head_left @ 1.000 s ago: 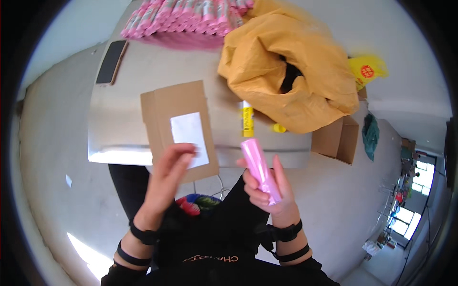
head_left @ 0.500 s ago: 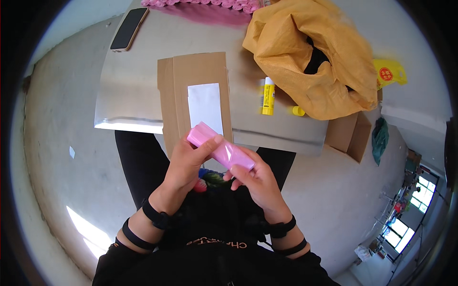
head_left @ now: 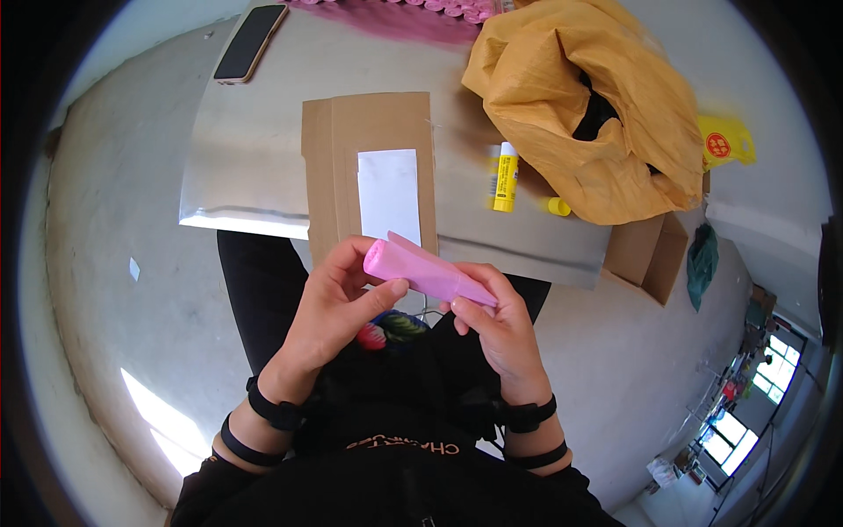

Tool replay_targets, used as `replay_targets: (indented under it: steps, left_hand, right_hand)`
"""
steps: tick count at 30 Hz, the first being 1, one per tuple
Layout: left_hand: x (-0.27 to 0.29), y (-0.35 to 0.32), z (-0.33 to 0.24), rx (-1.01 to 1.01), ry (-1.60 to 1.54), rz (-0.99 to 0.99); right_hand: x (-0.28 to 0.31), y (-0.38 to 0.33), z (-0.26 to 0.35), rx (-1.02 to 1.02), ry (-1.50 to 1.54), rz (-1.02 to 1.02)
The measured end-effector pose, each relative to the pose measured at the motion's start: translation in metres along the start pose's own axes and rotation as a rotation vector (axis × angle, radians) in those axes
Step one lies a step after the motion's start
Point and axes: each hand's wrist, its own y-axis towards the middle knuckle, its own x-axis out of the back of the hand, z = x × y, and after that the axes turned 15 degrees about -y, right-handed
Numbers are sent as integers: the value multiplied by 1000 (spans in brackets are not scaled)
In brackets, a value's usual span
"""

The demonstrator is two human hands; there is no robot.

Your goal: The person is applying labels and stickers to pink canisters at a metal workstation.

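Observation:
Between my two hands, above my lap, is a pink roll of thin plastic film (head_left: 426, 270). My left hand (head_left: 329, 303) is around its left end, the thumb below it and the fingers partly hidden behind. The roll's coiled end faces left, and a loose edge stands up along its top. My right hand (head_left: 500, 329) pinches the right end between thumb and fingers. Just beyond the hands, a flat piece of brown cardboard (head_left: 327, 167) lies on the table with a white paper sheet (head_left: 388, 193) on it.
A yellow glue stick (head_left: 506, 180) stands right of the cardboard, its yellow cap (head_left: 558, 206) nearby. A large orange-yellow sack (head_left: 544, 97) fills the far right. Behind it is an open cardboard box (head_left: 645, 255). A phone (head_left: 251, 44) lies far left; several pink rolls (head_left: 448, 9) line the far edge.
The roll has turned, so its coiled left end now shows and a loose edge has lifted. My left thumb has slid from its top to its lower side. The surroundings shifted slightly right.

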Motion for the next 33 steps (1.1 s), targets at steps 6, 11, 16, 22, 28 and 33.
replay_targets:
  steps: [6,11,16,22,28,33]
  left_hand:
    - [0,-1,-13,79,156,115]
    - [-1,-1,-4,-32,196,133]
    - [4,1,2,-319,478,223]
    - [1,3,9,-178,355,42]
    - [15,8,9,12,-94,-39]
    - [16,8,5,-13,-132,-36]
  right_hand:
    - [8,2,0,426,-616,-26]
    - [-7,2,5,35,24,-191]
    - [3,3,2,-99,101,-16]
    - [-3,4,1,-16,32,-18]
    - [-2,3,1,-56,25,-19]
    - [1,4,-5,-100,75,-21]
